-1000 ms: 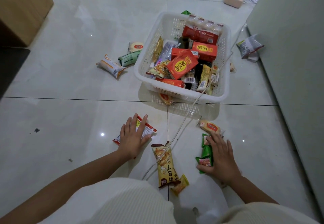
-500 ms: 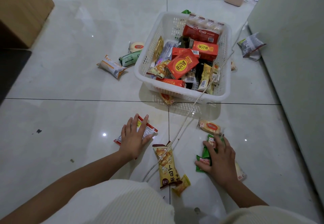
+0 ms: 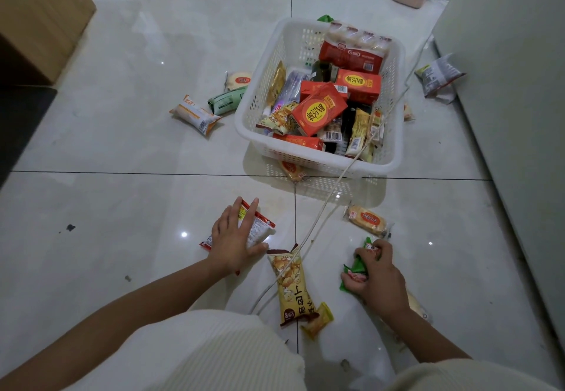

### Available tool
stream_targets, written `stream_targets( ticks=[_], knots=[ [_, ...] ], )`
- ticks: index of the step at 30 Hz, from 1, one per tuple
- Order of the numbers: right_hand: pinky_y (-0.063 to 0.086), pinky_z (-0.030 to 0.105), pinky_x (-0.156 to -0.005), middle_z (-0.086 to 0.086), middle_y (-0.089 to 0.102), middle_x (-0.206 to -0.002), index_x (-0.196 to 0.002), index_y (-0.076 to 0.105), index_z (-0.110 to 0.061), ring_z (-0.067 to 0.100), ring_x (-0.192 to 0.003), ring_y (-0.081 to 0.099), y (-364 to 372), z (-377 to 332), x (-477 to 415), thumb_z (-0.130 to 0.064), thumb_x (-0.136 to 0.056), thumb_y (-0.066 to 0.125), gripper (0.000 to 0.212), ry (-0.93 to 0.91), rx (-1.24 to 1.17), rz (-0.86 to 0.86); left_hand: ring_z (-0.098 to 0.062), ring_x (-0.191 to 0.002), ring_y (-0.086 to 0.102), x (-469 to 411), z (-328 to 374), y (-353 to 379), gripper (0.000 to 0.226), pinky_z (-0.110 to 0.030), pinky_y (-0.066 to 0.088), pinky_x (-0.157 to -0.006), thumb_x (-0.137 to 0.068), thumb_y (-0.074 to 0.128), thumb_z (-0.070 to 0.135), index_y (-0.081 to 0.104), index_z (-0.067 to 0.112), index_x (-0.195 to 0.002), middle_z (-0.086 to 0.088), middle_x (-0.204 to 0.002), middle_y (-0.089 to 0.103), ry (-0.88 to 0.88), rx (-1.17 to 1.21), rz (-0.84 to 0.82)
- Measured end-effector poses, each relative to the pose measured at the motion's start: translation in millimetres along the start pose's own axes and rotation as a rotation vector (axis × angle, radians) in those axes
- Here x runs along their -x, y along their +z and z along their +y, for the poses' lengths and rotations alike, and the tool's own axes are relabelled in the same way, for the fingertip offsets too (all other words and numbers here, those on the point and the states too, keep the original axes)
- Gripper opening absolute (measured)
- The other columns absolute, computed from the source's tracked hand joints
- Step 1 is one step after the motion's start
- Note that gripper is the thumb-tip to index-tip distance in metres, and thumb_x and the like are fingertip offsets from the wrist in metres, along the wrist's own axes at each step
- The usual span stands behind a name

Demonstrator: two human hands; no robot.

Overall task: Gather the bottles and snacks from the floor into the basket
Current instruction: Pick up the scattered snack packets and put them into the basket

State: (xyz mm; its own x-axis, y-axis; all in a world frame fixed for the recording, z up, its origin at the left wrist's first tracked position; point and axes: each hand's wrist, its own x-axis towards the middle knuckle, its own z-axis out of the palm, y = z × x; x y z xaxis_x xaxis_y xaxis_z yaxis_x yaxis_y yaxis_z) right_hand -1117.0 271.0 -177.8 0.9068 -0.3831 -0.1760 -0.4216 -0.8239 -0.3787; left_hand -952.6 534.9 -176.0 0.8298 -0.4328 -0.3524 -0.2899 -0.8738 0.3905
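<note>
A white plastic basket [image 3: 394,158] stands on the tiled floor, filled with several red cartons and snack packs. My left hand [image 3: 234,239] lies spread on a red-and-white snack pack [image 3: 261,227] on the floor. My right hand [image 3: 377,277] is closed around a green snack packet [image 3: 356,267]. Between the hands lies a long yellow snack bag [image 3: 292,286] with a small yellow packet [image 3: 319,320] at its near end. A rice-cracker pack [image 3: 368,219] lies just beyond my right hand. Another small pack [image 3: 293,170] lies against the basket's front wall.
Left of the basket lie an orange-white pack [image 3: 195,114], a green pack [image 3: 227,101] and a round cracker pack [image 3: 238,80]. A grey bag [image 3: 438,74] rests by the grey wall panel [image 3: 513,85]. A white cable [image 3: 330,198] runs across. A wooden cabinet [image 3: 39,14] stands far left.
My right hand has drawn back toward me and curled its fingers around the green packet. My left hand has stayed on the red-and-white pack.
</note>
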Motion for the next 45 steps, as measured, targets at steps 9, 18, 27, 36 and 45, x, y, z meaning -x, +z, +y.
stream_targets(
  ticks=[9,18,27,36,45],
  knots=[
    [0.049,0.028,-0.073,0.0,0.037,-0.118,-0.099,0.061,-0.022,0.025,-0.083,0.061,-42,-1,-6,-0.03,-0.071,0.078,0.033,0.155,-0.173,0.161,-0.03,-0.137,0.033,8,-18,-19,0.103,-0.047,0.034,-0.107,-0.08,0.068,0.046,-0.001,0.02,-0.152,-0.011,-0.153,0.025,-0.129,-0.007,0.092],
    [0.041,0.023,-0.086,0.011,0.042,-0.122,-0.104,0.061,-0.015,0.02,-0.09,0.057,-174,-42,-102,-0.033,-0.074,0.077,0.039,0.075,-0.212,0.396,-0.033,-0.121,0.046,-50,35,-136,0.088,-0.044,0.041,-0.094,-0.077,0.072,0.033,0.024,0.013,-0.147,-0.013,-0.135,0.048,0.01,0.106,0.55],
    [0.035,0.046,-0.11,0.01,0.01,-0.15,-0.144,0.027,-0.029,0.035,-0.133,0.035,-236,-126,-213,-0.056,-0.082,0.059,0.075,-0.113,-0.168,0.1,-0.035,-0.139,0.025,-140,175,-219,0.102,-0.049,0.027,-0.108,-0.083,0.063,0.05,-0.004,0.017,-0.152,-0.017,-0.153,0.024,0.156,0.014,0.389],
    [0.018,0.049,-0.113,0.011,0.012,-0.155,-0.148,0.021,-0.029,0.03,-0.142,0.016,-159,-33,-180,-0.052,-0.094,0.04,0.062,0.074,-0.145,0.143,-0.029,-0.147,-0.012,-123,102,-133,0.082,-0.047,-0.002,-0.117,-0.091,0.031,0.065,-0.003,0.023,-0.152,-0.009,-0.16,-0.011,0.04,0.002,0.413],
    [0.023,0.04,-0.111,0.014,0.028,-0.15,-0.145,0.03,-0.015,0.031,-0.137,0.025,-41,7,-76,-0.042,-0.097,0.038,0.055,0.244,-0.193,-0.135,-0.033,-0.138,0.029,-97,87,-86,0.074,-0.047,0.034,-0.109,-0.096,0.036,0.051,-0.009,0.029,-0.151,-0.012,-0.154,0.013,-0.155,0.744,0.516]
  ],
)
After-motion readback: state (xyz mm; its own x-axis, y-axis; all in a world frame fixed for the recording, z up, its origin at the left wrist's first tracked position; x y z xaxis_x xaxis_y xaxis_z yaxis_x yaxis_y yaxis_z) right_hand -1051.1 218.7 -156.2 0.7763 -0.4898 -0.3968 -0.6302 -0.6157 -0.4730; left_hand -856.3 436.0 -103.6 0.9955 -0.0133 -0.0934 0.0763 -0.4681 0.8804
